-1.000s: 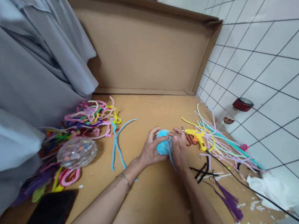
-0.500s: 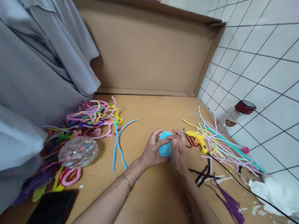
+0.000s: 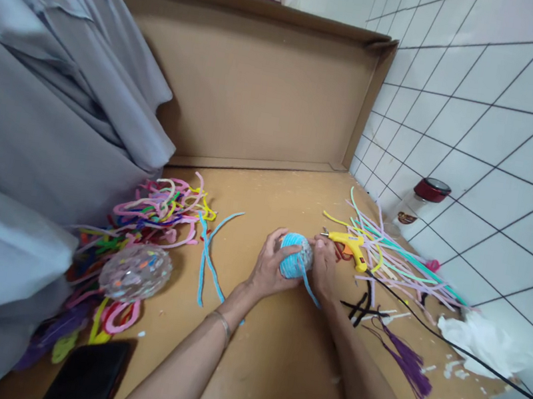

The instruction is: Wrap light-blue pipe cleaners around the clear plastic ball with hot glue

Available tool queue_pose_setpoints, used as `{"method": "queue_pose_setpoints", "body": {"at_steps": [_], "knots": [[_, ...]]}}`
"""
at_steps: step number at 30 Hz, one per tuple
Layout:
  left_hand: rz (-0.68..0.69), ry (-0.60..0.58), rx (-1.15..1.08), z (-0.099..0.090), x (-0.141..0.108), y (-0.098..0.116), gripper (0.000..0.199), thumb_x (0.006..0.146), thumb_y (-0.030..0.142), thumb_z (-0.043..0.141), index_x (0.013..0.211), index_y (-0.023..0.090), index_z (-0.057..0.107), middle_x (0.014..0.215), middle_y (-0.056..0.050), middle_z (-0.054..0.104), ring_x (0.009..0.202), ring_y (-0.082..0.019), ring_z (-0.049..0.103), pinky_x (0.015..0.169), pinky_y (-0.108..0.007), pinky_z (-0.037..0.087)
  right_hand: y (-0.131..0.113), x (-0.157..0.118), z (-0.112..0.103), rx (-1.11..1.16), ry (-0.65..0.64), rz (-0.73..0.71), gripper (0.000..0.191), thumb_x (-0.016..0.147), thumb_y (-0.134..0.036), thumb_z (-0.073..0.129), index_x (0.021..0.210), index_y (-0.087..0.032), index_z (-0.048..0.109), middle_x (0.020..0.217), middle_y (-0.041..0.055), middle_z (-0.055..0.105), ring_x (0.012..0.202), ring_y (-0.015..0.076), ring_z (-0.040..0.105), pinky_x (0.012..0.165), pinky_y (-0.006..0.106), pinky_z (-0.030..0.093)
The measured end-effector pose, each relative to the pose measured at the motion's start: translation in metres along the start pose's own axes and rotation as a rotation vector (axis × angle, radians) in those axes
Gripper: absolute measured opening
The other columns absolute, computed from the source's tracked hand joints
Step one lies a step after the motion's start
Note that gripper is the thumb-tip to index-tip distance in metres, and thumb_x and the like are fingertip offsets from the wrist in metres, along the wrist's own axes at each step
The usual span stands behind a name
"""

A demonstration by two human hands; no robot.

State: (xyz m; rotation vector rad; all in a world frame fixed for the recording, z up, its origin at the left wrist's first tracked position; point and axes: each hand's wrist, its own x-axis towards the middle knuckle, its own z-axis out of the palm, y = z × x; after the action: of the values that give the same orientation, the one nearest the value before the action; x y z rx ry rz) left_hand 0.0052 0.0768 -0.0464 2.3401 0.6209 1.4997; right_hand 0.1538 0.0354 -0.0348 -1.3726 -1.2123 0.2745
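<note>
Left hand (image 3: 267,266) clamped round the blue-wrapped ball (image 3: 291,264), well in from the far edge of the table (image 3: 277,194); right hand (image 3: 323,269) beside it, grip hard to tell; glue gun (image 3: 351,244) toward the right edge

Black phone (image 3: 90,374), grey cloth (image 3: 55,126), cardboard panel (image 3: 263,91), red-lidded jar (image 3: 421,200) beside tiled wall (image 3: 483,136), crumpled white wad (image 3: 482,338)
</note>
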Motion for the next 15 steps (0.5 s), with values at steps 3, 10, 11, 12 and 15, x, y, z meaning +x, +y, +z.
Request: {"method": "queue_pose_setpoints", "body": {"at_steps": [3,10,11,12,15], "knots": [[-0.01,-0.017,0.004,0.001,-0.001,-0.002,0.063,0.056,0.025,0.083,0.114,0.022,0.059,0.14,-0.013,0.032,0.128,-0.031,0.046,0.101,-0.047,0.048,-0.01,0.0,-0.001,0.002,-0.014,0.036,0.046,0.096,-0.049,0.033,0.093,-0.022,0.069,0.113,0.0106,0.059,0.112,0.0242,0.052,0.102,0.044,0.04],[-0.036,-0.028,0.002,0.001,-0.001,-0.002,0.065,0.055,0.022,0.082,0.115,0.023,0.059,0.14,-0.012,0.031,0.126,-0.032,0.048,0.1,-0.047,0.048,-0.03,-0.002,-0.005,-0.024,-0.051,-0.063,0.043,0.097,-0.047,0.034,0.095,-0.022,0.07,0.124,0.0112,0.053,0.121,0.0241,0.047,0.107,0.045,0.036],[-0.033,-0.022,-0.003,0.001,-0.001,-0.002,0.064,0.056,0.022,0.082,0.115,0.023,0.059,0.14,-0.013,0.032,0.126,-0.032,0.048,0.1,-0.047,0.048,-0.031,-0.003,-0.005,-0.041,-0.057,-0.084,0.042,0.097,-0.046,0.035,0.095,-0.023,0.07,0.124,0.0112,0.053,0.121,0.0245,0.047,0.107,0.046,0.036],[-0.03,-0.018,-0.005,0.001,-0.001,-0.002,0.063,0.056,0.022,0.081,0.115,0.022,0.059,0.14,-0.013,0.032,0.126,-0.031,0.047,0.1,-0.047,0.048,-0.031,-0.003,-0.005,-0.058,-0.059,-0.102,0.042,0.096,-0.046,0.035,0.096,-0.023,0.07,0.124,0.0112,0.053,0.121,0.0249,0.047,0.106,0.046,0.036],[-0.037,-0.017,-0.006,0.0,-0.001,-0.001,0.063,0.056,0.023,0.082,0.115,0.022,0.059,0.139,-0.013,0.033,0.126,-0.031,0.047,0.1,-0.047,0.047,-0.029,-0.004,-0.004,-0.1,-0.057,-0.136,0.04,0.096,-0.045,0.036,0.098,-0.024,0.069,0.123,0.0108,0.054,0.121,0.0252,0.048,0.105,0.048,0.037]]}}
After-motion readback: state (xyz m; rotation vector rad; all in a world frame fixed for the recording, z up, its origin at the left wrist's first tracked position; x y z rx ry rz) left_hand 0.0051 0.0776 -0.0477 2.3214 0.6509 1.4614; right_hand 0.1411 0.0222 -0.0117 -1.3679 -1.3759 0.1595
